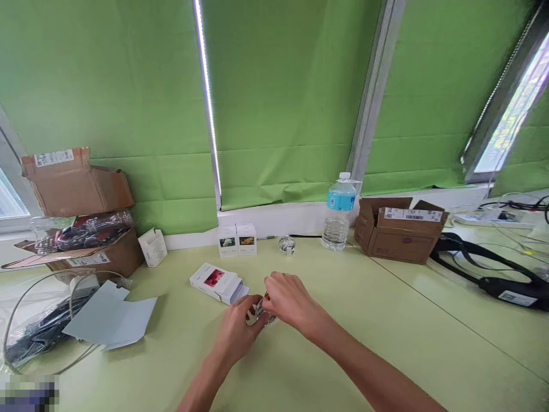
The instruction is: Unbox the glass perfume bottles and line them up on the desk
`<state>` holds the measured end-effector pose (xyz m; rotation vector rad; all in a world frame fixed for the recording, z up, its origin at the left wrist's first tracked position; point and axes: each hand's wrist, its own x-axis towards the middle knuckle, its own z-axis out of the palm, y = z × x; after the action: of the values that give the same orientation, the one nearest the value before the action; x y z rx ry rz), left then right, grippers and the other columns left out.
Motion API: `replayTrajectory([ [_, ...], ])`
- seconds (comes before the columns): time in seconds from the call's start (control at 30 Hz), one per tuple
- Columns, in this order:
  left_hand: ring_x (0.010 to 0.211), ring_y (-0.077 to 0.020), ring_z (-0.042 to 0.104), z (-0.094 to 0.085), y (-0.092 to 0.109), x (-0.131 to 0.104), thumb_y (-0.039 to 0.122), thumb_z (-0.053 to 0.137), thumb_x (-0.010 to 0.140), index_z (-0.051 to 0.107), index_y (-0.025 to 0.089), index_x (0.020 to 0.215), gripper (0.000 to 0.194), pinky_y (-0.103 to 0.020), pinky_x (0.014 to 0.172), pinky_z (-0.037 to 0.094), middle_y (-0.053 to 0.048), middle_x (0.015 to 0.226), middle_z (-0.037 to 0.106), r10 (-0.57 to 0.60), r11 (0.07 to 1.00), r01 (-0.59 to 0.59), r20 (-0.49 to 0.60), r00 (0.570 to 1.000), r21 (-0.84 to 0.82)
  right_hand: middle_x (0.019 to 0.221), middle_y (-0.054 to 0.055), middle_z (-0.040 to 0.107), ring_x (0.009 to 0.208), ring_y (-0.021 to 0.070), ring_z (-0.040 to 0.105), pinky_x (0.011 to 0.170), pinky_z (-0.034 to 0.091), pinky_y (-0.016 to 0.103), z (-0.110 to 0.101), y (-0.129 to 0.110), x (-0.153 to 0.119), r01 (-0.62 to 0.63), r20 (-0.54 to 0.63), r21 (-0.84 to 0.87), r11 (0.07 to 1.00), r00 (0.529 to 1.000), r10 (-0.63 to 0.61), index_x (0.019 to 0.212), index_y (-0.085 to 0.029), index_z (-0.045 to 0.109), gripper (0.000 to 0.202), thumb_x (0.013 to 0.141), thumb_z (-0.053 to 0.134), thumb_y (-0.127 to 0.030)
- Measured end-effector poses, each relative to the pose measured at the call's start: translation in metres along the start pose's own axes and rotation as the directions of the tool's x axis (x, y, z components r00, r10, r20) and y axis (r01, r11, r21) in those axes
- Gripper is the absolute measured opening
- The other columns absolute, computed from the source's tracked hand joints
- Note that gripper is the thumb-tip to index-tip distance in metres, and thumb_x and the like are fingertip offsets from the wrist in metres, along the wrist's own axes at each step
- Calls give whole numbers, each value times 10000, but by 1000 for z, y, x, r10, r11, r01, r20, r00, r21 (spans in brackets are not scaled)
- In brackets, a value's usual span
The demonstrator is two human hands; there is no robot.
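Near the middle of the table, my left hand (pixel 241 326) has its fingers curled round the side of a small clear glass piece (pixel 259 311). From the right, my right hand (pixel 286 297) closes over the top of the same piece, its fingertips partly hidden. Just beyond my left hand lies a white box with a red picture (pixel 214 277), its near end open with flaps out. Behind it stand two small white boxes, one with a green picture (pixel 227 241) and one with a yellow picture (pixel 247 241). A clear glass object (pixel 287 244) sits to their right.
A water bottle (pixel 338 214) and an open brown carton (pixel 397 234) stand at the back right, beside a black strap device (pixel 506 286). Stacked cartons (pixel 81 194), a small white box (pixel 152 247), folded grey card (pixel 112 317) and bagged cables (pixel 47 326) are at left.
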<state>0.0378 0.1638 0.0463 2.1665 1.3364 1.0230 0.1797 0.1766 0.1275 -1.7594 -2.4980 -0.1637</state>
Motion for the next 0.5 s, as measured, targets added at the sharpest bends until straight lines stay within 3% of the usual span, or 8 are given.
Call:
replayTrajectory([
  [0.1,757,-151,569,1,-4,1,320,543,846,624,268,1057,233,-249,664,452,9,933,681,-21,999,21,9,1000,-27,711,74,655,666,194,639,488,248,263,0,5,-1,38,45,17,999,998,-38,665,-165,613,138,769,522,-160],
  [0.2,765,-160,572,1,-8,1,338,542,847,626,261,1073,252,-260,677,454,-5,971,681,-24,999,24,9,1000,-47,791,73,672,725,200,638,503,253,262,0,10,-1,62,50,67,996,997,-65,799,-172,617,95,776,525,-165],
  [0.3,777,-166,576,0,-9,0,342,534,854,625,266,1074,250,-273,698,456,-4,963,682,-29,998,29,2,1000,-56,865,67,679,776,200,630,531,278,253,-1,14,0,72,34,151,986,996,-78,926,-179,603,189,747,549,-148],
  [0.5,849,-183,588,-1,-9,0,305,538,849,618,280,1087,252,-300,761,454,1,1004,684,-35,998,34,-12,999,-62,933,45,674,880,191,609,617,329,238,-2,24,0,123,14,301,945,991,-134,905,-214,628,161,754,577,-190],
])
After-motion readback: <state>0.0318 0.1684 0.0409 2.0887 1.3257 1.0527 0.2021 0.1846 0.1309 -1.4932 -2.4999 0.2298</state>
